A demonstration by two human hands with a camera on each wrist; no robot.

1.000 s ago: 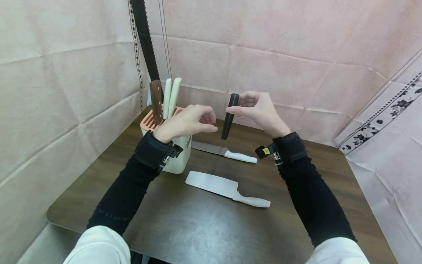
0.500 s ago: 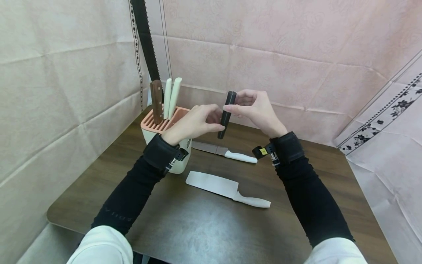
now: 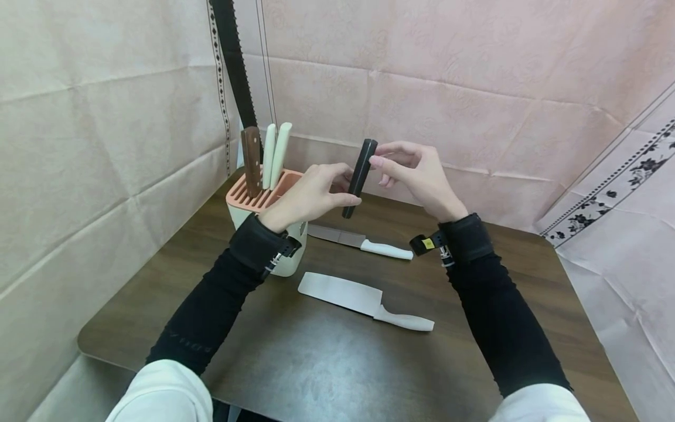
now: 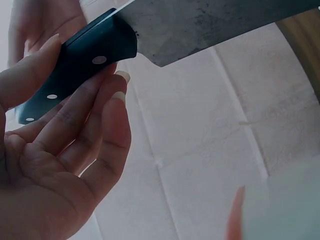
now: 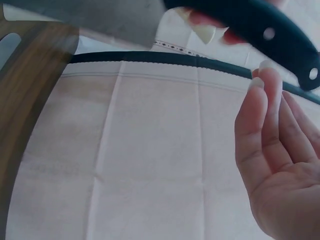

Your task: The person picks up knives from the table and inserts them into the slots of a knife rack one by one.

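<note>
A kitchen knife (image 3: pixel 361 173) with a black riveted handle is held up over the table's back part. My left hand (image 3: pixel 316 190) pinches the handle near its lower end, thumb in front and fingers behind. The broad grey blade (image 4: pixel 200 27) shows in both wrist views; in the head view only the handle shows. My right hand (image 3: pixel 413 170) is beside the handle's upper end, its thumb tip right at the edge. In the right wrist view its loosely bent fingers (image 5: pixel 252 120) lie below the handle.
A pale knife block (image 3: pixel 287 258) with an orange slotted top stands at left, holding a brown-handled knife (image 3: pixel 251 161) and two white-handled knives (image 3: pixel 279 155). On the wooden table (image 3: pixel 295 357) lie a white-handled knife (image 3: pixel 387 250) and a white cleaver (image 3: pixel 343 293).
My left hand has moved right and taken hold of the black handle. The knife has shifted slightly left and up. My right thumb has slid off the handle's front to its edge.
</note>
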